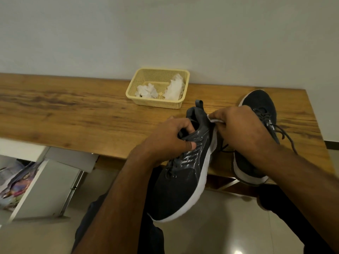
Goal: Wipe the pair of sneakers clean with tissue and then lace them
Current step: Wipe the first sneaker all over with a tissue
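held sneaker [183, 180]: nearest the camera, raised above the near edge of the table, toe pointed near and left, heel far. Dark upper, white sole turned to the right. Laces are seen threaded through it.
left hand [170, 138]: closed on the held sneaker at the collar; fingers are curled into the opening, thumb is pressed on the outer side.
right hand [238, 129]: closed on a tissue [213, 119]; the tissue is pinched between fingers and thumb and pressed against the heel side of the held sneaker, by the white sole. Only a small white edge of it is visible.
second sneaker [256, 114]: laid on the table at the right, toe far, heel hung slightly past the near edge. Partly hidden by the right forearm. Laced; loose lace ends are trailed to the right and toward the held sneaker.
table [73, 110]: wood-grain top, set against the far wall.
basket [157, 103]: yellow perforated plastic, placed at the far edge of the table, just beyond the held sneaker's heel, apart from it.
crumpled tissues [174, 88]: two white wads lying inside the basket, one left, one right.
drawer unit [51, 180]: white, seen under the table at the near left, drawer open, with colourful contents that cannot be identified.
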